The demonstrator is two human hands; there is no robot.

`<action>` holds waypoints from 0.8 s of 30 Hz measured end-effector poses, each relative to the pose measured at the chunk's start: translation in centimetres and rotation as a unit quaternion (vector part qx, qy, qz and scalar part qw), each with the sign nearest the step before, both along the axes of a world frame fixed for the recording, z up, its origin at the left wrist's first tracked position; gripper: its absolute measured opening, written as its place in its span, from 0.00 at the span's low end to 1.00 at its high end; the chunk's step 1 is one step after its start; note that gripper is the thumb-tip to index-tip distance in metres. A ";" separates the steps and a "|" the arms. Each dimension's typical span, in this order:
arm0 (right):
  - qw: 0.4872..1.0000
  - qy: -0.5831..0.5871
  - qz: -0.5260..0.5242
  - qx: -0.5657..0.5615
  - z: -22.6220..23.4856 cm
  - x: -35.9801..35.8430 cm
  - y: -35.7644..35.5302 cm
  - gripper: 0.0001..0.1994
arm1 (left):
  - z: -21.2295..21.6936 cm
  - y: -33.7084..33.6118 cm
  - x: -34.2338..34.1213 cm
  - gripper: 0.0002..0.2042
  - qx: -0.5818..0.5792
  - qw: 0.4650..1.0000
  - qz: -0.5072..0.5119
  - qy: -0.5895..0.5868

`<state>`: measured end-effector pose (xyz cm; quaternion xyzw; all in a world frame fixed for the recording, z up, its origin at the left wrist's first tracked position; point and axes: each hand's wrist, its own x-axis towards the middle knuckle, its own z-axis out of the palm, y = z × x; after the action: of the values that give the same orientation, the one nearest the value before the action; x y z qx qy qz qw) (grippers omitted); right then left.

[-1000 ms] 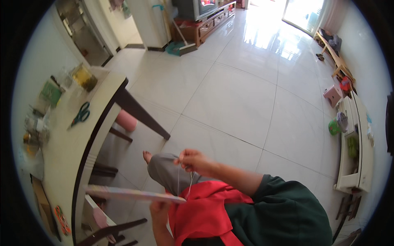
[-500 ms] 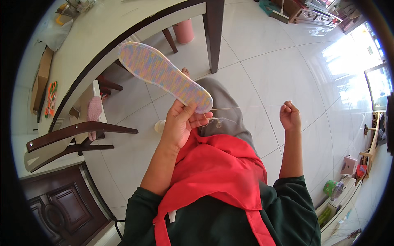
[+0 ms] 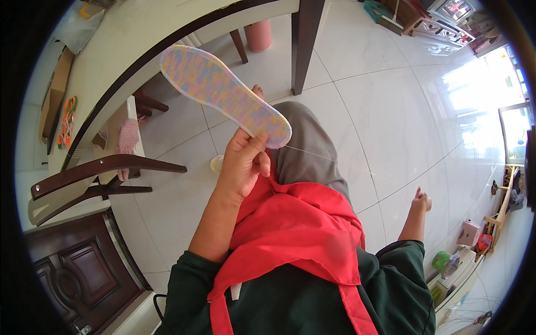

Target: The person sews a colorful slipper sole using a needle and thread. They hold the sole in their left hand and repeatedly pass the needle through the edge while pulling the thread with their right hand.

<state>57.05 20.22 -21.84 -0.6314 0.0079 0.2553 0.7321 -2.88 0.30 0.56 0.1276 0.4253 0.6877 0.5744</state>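
Note:
My left hand [image 3: 247, 162] pinches the narrow heel end of a shoe insole [image 3: 223, 92] between thumb and fingers. The insole is woven in pastel pink, yellow and blue with a pale edge, and its wide toe end points to the far left. From its heel a thin pale thread [image 3: 312, 152] runs to the right across my grey trouser leg and fades against the floor. Off to the right, my right hand [image 3: 422, 199] is held out with closed fingers, in line with the thread; its grip on the thread is too fine to see clearly.
A pale table with a dark edge [image 3: 162, 53] stands at the far left, bearing an orange and green cord bundle [image 3: 67, 121]. A dark wooden chair [image 3: 111, 163] is at the left. A pink bin [image 3: 258, 36] stands beyond the table. My red apron [image 3: 296, 223] covers my lap.
My right hand has moved outward to the right and nearer my body, drawing the thread along. The loose thread loop by my left fingers is gone, and those fingers have curled in.

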 end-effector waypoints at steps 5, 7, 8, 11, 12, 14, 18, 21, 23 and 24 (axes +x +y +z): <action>0.996 -0.031 0.018 -0.083 0.8 -2.7 -1.4 0.03 | -0.1 0.0 0.6 0.09 -0.024 0.999 0.020 0.028; 0.983 -0.005 0.168 -0.074 2.9 -9.5 -1.2 0.04 | -0.2 -0.1 0.7 0.13 -0.032 0.998 0.008 0.047; 0.958 0.013 0.280 -0.058 5.1 -14.2 -1.9 0.05 | -0.4 -0.1 0.9 0.14 -0.036 0.998 0.002 0.056; 0.788 0.010 0.616 -0.015 14.5 -28.9 -6.4 0.12 | -0.2 0.0 1.5 0.12 -0.043 0.996 0.013 0.079; 0.726 0.027 0.687 0.006 16.9 -32.4 -7.9 0.12 | -0.4 -0.1 1.7 0.12 -0.045 0.995 0.011 0.087; 0.622 0.054 0.781 0.006 19.9 -37.2 -10.2 0.14 | -0.6 -0.2 1.8 0.11 -0.050 0.994 0.009 0.102; 0.485 0.163 0.858 -0.038 21.7 -40.8 -12.2 0.13 | -0.4 -0.6 2.2 0.10 -0.053 0.989 -0.001 0.138; 0.479 0.169 0.861 -0.038 20.1 -41.3 -12.4 0.14 | -0.2 -0.6 2.8 0.10 -0.069 0.987 0.018 0.144; 0.528 0.160 0.833 -0.053 19.7 -41.7 -12.8 0.16 | -0.2 -0.7 3.2 0.11 -0.075 0.988 0.038 0.127; 0.534 0.163 0.828 -0.057 19.8 -41.8 -12.9 0.16 | -0.3 -0.8 3.2 0.11 -0.072 0.989 0.028 0.123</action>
<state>15.29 7.33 -2.06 -0.3441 -0.3848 0.8445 0.1427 0.29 -0.50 0.24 0.1573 0.5445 0.6500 0.5063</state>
